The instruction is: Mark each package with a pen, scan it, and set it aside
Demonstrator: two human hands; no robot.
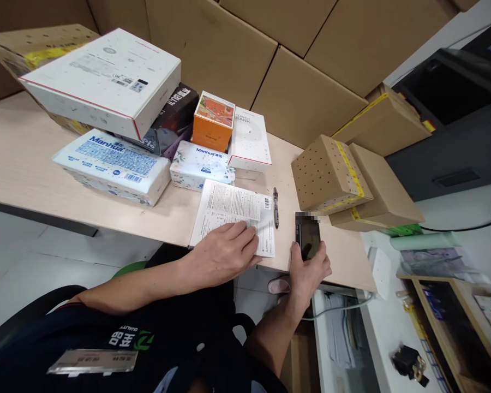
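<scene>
My left hand lies flat, fingers stretched out, on a printed paper sheet near the front edge of the light wooden table. My right hand is wrapped round the lower end of a dark phone that rests on the table to the right of the sheet. A black pen lies between the sheet and the phone.
Stacked goods fill the table's left: a large white box, two Manhua tissue packs, an orange box, a white power bank box. Taped cardboard parcels sit right of the phone. Large cartons line the back.
</scene>
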